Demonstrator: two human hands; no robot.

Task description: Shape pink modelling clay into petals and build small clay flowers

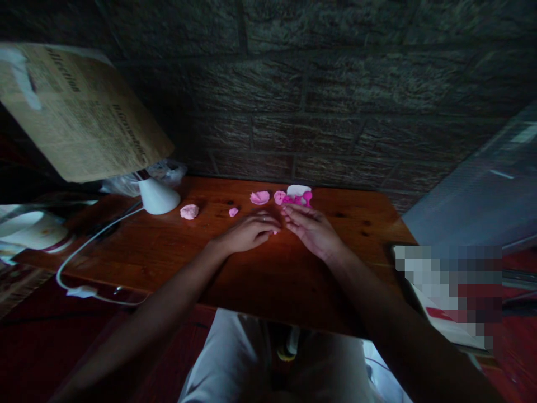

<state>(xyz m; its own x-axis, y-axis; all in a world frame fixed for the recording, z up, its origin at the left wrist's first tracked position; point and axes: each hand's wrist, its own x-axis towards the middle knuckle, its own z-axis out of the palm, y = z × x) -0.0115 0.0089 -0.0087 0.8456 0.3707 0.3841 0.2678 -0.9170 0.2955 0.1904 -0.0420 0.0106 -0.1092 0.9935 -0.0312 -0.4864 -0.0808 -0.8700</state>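
My left hand [253, 230] is over the wooden table, back up, with a ring on one finger. Its thumb and fingertips close around a small piece of pink clay [276, 232], which partly shows. Opposite, my right hand [314, 230] has its palm turned inward and fingers stretched out, apparently holding nothing. Just behind its fingertips lie bright magenta pieces [307, 198], a round pink piece [279, 197] and a white piece [298, 190]. Farther left are a pink dish-like piece [259, 197], a small pink lump [234, 212] and a larger pale pink lump [189, 211].
A lamp with a white base [159, 196] and newsprint-patterned shade [92, 117] stands on the table [268, 280] at left. Its white cord [84, 238] hangs over the front edge. A white cup [29, 229] is at far left. A brick wall [268, 112] rises behind.
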